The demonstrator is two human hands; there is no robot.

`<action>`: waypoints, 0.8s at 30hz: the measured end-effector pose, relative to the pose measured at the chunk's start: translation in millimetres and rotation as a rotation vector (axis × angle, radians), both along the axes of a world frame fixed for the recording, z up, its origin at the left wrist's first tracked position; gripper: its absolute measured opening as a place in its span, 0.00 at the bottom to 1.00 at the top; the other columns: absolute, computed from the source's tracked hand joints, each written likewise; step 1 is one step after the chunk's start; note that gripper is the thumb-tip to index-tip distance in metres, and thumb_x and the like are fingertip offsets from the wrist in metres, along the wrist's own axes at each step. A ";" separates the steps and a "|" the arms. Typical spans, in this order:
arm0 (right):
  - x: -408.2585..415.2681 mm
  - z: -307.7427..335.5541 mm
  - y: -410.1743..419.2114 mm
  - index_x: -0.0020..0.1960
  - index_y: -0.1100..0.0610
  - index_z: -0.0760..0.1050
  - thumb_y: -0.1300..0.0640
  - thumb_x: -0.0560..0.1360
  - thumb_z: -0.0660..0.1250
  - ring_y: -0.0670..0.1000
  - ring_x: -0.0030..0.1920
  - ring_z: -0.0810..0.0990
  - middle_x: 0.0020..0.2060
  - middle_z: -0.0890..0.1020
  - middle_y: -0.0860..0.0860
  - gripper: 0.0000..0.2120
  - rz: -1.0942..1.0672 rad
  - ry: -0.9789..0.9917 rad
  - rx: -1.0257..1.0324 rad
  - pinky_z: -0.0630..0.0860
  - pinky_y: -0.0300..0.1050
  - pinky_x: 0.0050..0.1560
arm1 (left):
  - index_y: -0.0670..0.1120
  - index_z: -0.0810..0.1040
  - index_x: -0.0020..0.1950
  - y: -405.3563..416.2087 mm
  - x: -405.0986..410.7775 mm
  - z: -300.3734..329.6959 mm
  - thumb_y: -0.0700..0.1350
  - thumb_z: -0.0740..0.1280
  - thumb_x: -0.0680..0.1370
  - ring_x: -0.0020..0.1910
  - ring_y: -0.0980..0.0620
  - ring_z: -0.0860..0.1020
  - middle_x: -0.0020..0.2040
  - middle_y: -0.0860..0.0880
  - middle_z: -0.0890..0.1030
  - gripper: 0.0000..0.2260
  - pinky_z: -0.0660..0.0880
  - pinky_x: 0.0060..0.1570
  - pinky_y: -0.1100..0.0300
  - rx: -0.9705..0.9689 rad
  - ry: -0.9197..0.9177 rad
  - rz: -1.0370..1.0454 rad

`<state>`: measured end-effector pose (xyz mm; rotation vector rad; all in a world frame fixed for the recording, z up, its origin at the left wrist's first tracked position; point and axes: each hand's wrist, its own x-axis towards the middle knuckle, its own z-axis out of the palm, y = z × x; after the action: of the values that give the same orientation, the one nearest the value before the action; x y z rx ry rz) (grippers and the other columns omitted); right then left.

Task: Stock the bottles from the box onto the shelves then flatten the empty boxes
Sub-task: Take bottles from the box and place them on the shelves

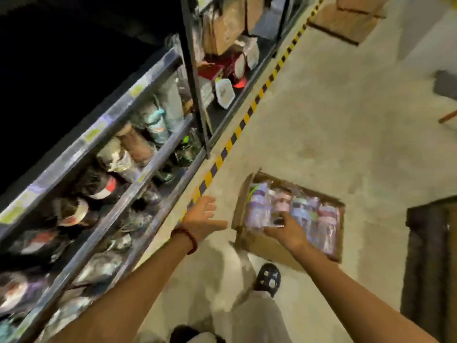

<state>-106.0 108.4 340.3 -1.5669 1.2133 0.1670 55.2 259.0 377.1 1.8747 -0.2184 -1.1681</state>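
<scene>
An open cardboard box of wrapped bottles is seen on the concrete floor, just beside the yellow-and-black floor tape edging the stocked shelves. The right hand is curled around one bottle inside the box. The left hand, a bead bracelet at its wrist, is held with fingers spread, holding nothing. Labels are blurred and cannot be read.

Bare pale concrete floor lies open between the dark metal shelving, crowded with wrapped bottles, and the open brown cardboard box.
</scene>
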 end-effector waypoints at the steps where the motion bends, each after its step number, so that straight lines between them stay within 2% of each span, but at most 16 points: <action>1: -18.7 -7.7 -21.7 0.64 0.61 0.68 0.59 0.70 0.74 0.51 0.52 0.74 0.55 0.76 0.56 0.26 -0.025 0.025 0.016 0.71 0.44 0.50 | 0.39 0.66 0.67 -25.6 -9.7 -13.0 0.37 0.77 0.67 0.60 0.43 0.72 0.65 0.37 0.71 0.32 0.71 0.48 0.54 0.027 -0.014 -0.040; 4: -68.6 -40.1 -82.4 0.63 0.58 0.68 0.55 0.70 0.74 0.49 0.50 0.74 0.53 0.74 0.51 0.25 -0.106 0.087 0.050 0.70 0.41 0.48 | 0.37 0.68 0.66 -102.2 -44.9 -52.1 0.34 0.74 0.69 0.56 0.46 0.73 0.58 0.43 0.74 0.28 0.73 0.53 0.54 0.096 -0.059 -0.189; 7: -103.6 -77.3 -131.6 0.62 0.59 0.69 0.58 0.70 0.74 0.51 0.50 0.76 0.53 0.74 0.52 0.24 -0.190 0.130 0.071 0.73 0.42 0.50 | 0.36 0.66 0.66 -164.4 -79.6 -91.5 0.33 0.73 0.69 0.54 0.47 0.73 0.56 0.45 0.72 0.28 0.73 0.46 0.65 0.152 -0.007 -0.285; 8: -112.8 -91.5 -145.8 0.63 0.60 0.69 0.60 0.70 0.74 0.51 0.49 0.77 0.54 0.75 0.53 0.24 -0.226 0.132 0.098 0.74 0.41 0.48 | 0.36 0.66 0.67 -181.4 -89.2 -108.1 0.32 0.73 0.69 0.54 0.47 0.72 0.58 0.43 0.72 0.29 0.73 0.48 0.64 0.172 0.016 -0.290; 10: -126.7 -119.1 -167.6 0.65 0.60 0.67 0.61 0.71 0.73 0.51 0.51 0.77 0.55 0.74 0.53 0.26 -0.251 0.135 0.142 0.73 0.40 0.49 | 0.36 0.64 0.68 -207.6 -103.5 -144.4 0.33 0.73 0.69 0.57 0.46 0.72 0.64 0.39 0.71 0.30 0.72 0.56 0.55 0.226 0.057 -0.292; 12: -135.8 -151.9 -184.5 0.66 0.60 0.67 0.59 0.71 0.74 0.55 0.58 0.76 0.56 0.74 0.53 0.28 -0.249 0.144 0.153 0.74 0.44 0.54 | 0.38 0.65 0.68 -226.1 -113.2 -180.6 0.35 0.74 0.69 0.61 0.43 0.73 0.64 0.40 0.71 0.31 0.72 0.59 0.53 0.281 0.070 -0.297; 14: -139.7 -186.9 -195.4 0.65 0.59 0.68 0.58 0.69 0.75 0.57 0.57 0.77 0.57 0.75 0.54 0.28 -0.294 0.146 0.149 0.76 0.51 0.57 | 0.40 0.66 0.68 -238.5 -118.8 -213.5 0.37 0.75 0.68 0.62 0.44 0.73 0.62 0.43 0.72 0.32 0.73 0.60 0.53 0.340 0.056 -0.280; 16: -139.7 -220.2 -201.3 0.64 0.58 0.69 0.57 0.68 0.76 0.56 0.56 0.78 0.58 0.76 0.55 0.28 -0.308 0.155 0.160 0.77 0.57 0.57 | 0.39 0.66 0.68 -247.6 -119.4 -247.1 0.36 0.76 0.67 0.62 0.43 0.72 0.63 0.41 0.72 0.32 0.72 0.62 0.49 0.386 0.046 -0.242; 18: -137.3 -256.5 -204.0 0.64 0.56 0.68 0.56 0.68 0.75 0.56 0.56 0.78 0.59 0.76 0.55 0.28 -0.321 0.139 0.185 0.78 0.58 0.55 | 0.37 0.66 0.67 -254.4 -115.5 -281.8 0.34 0.75 0.67 0.63 0.41 0.71 0.64 0.38 0.71 0.31 0.71 0.62 0.45 0.419 0.031 -0.189; 20: -131.8 -288.9 -207.1 0.66 0.55 0.67 0.55 0.68 0.75 0.56 0.58 0.77 0.60 0.75 0.54 0.30 -0.316 0.143 0.184 0.78 0.57 0.55 | 0.38 0.68 0.67 -258.9 -109.9 -315.4 0.35 0.75 0.67 0.62 0.41 0.72 0.64 0.40 0.72 0.30 0.72 0.61 0.49 0.444 -0.043 -0.151; 22: -123.5 -318.6 -210.3 0.67 0.55 0.66 0.54 0.68 0.76 0.56 0.59 0.76 0.61 0.75 0.54 0.32 -0.288 0.167 0.167 0.77 0.57 0.56 | 0.40 0.69 0.67 -259.5 -101.9 -338.9 0.39 0.75 0.69 0.60 0.44 0.73 0.61 0.43 0.74 0.28 0.70 0.57 0.57 0.475 -0.229 -0.119; 24: -114.5 -347.1 -211.5 0.68 0.56 0.65 0.54 0.69 0.75 0.55 0.62 0.74 0.63 0.74 0.54 0.32 -0.267 0.155 0.152 0.75 0.56 0.59 | 0.39 0.71 0.65 -257.1 -90.1 -359.6 0.43 0.75 0.69 0.60 0.42 0.73 0.60 0.41 0.76 0.27 0.69 0.58 0.55 0.521 -0.438 -0.072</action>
<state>-220.5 -103.1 -6.8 -1.2660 1.4830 0.2041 -35.0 1.9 17.4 2.5981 -0.2385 -0.8981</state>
